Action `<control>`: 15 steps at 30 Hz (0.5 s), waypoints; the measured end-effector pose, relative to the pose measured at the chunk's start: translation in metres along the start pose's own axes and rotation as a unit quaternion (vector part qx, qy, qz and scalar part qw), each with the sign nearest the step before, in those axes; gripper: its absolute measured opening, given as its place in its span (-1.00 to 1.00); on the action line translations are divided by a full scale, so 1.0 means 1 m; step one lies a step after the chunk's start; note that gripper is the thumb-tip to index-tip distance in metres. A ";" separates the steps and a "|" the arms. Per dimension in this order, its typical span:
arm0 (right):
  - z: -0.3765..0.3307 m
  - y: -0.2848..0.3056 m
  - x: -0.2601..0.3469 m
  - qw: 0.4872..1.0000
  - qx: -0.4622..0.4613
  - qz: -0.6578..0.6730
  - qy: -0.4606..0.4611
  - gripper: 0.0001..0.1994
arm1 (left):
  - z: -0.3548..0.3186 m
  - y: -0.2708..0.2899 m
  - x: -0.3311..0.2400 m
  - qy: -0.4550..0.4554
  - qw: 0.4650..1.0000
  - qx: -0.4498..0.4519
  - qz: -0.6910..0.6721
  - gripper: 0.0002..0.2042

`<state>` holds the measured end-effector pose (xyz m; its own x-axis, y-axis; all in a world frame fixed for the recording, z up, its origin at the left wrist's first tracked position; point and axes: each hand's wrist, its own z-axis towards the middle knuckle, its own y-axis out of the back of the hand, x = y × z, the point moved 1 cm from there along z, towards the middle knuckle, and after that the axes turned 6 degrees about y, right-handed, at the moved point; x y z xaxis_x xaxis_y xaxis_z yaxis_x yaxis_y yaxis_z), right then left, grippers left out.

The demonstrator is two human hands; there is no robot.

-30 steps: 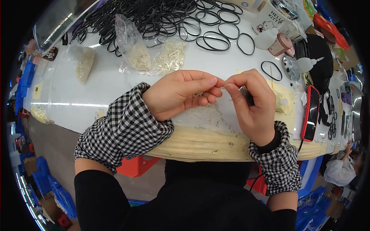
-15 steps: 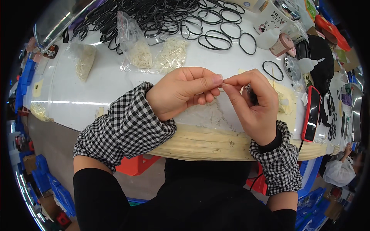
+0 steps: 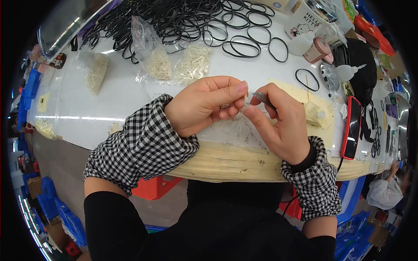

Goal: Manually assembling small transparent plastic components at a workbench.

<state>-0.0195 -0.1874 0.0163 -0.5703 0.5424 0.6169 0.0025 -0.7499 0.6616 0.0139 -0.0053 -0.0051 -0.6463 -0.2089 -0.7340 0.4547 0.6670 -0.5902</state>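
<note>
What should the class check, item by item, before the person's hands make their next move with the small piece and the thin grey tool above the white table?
1. Left hand pinches the small piece between its fingertips: ok.
2. Right hand grips the thin grey tool: ok.
3. Tool tip meets the piece: cannot tell, too small.
4. Both hands held over the taped patch of the white table: ok.
5. Clear bags of pale parts lie beyond the hands, apart from them: ok.
6. Black rings lie apart from the hands: ok.
</note>
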 end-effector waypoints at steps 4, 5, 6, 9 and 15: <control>-0.003 -0.003 -0.004 0.999 0.013 -0.033 -0.004 -0.66 | -0.001 0.000 0.000 0.000 0.999 0.031 -0.011 -0.82; -0.003 -0.003 -0.003 0.999 0.016 -0.033 -0.004 -0.65 | 0.000 0.000 0.000 0.000 0.999 0.032 -0.009 -0.82; -0.003 -0.003 -0.003 0.999 0.018 -0.032 -0.003 -0.65 | 0.000 0.001 0.001 0.000 0.999 0.033 -0.009 -0.82; -0.003 -0.002 -0.002 0.999 0.022 -0.032 -0.006 -0.64 | 0.000 0.001 0.001 -0.001 0.999 0.035 -0.006 -0.82; -0.003 -0.002 -0.002 0.999 0.035 -0.034 -0.009 -0.64 | 0.000 0.002 0.001 -0.006 0.999 0.035 0.002 -0.81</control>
<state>-0.0211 -0.1883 0.0126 -0.5555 0.5993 0.5764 0.0209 -0.6829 0.7302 0.0143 -0.0036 -0.0069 -0.6374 -0.2149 -0.7400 0.4998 0.6156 -0.6093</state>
